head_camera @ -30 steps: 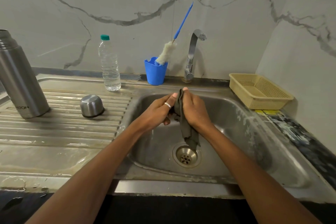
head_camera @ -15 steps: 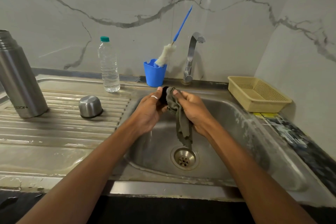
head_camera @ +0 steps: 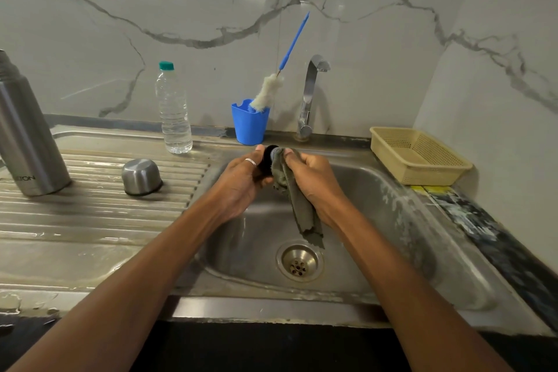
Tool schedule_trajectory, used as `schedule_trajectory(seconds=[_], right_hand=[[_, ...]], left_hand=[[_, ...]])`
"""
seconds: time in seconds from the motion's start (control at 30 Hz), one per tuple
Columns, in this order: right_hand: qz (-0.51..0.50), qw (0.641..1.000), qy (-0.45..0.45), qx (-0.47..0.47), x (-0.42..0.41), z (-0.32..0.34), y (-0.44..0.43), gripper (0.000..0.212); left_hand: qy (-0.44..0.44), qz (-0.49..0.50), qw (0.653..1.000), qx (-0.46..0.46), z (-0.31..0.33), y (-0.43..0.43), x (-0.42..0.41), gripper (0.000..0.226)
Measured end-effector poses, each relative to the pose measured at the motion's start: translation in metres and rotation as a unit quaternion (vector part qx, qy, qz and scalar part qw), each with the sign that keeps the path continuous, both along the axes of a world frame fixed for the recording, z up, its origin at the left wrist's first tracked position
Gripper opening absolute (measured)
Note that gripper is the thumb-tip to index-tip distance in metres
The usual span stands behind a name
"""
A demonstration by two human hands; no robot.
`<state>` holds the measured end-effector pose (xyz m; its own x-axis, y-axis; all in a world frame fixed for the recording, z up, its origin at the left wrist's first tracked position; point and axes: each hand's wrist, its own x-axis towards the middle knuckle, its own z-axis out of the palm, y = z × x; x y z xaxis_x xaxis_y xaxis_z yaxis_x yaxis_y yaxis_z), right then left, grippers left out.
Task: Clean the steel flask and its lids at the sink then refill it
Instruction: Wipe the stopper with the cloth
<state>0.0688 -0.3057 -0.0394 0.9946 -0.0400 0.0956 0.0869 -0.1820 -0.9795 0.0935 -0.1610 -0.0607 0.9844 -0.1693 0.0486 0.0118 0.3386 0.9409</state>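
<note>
Blue plastic cup (head_camera: 249,127) at far sink edge, just left of tap (head_camera: 311,93); white-bristled bottle brush (head_camera: 267,90), blue handle, leaning in it. Beige perforated basket (head_camera: 428,175) on right worktop (head_camera: 483,220).

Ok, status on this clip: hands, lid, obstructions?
Left hand grips black lid over sink. Right hand holds grey cloth against it. Flask, steel cap stand on drainboard. Nothing in the way.

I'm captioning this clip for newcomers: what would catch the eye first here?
The hands meet over the sink: the left hand grips a black lid while the right hand presses a grey cloth against it, the cloth's tail hanging toward the drain. Next, the steel flask stands far left on the drainboard, a steel cap mouth down near it.
</note>
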Motion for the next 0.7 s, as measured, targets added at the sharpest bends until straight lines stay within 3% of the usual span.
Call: schedule_trajectory(seconds=[0.2,0.43,0.5,0.6,0.7], right_hand=[[0.108,0.994,-0.01,0.006,-0.004,0.003,-0.013,0.017],[0.038,0.999,-0.014,0.028,0.0,-0.005,-0.007,0.022],[0.07,0.997,-0.022,-0.01,-0.001,-0.005,-0.009,0.02],[0.095,0.983,-0.042,-0.152,0.001,-0.007,-0.014,0.03],[0.018,0.974,-0.073,-0.213,0.005,-0.005,-0.02,0.025]], left_hand=[[0.01,0.023,1.0,-0.001,0.001,0.006,0.001,0.047],[0.011,-0.023,0.999,0.02,0.001,0.001,-0.002,0.041],[0.013,-0.033,0.999,0.004,0.001,0.003,-0.002,0.038],[0.016,-0.015,1.0,0.006,-0.001,0.004,-0.002,0.031],[0.016,0.015,1.0,0.013,-0.003,0.003,0.002,0.033]])
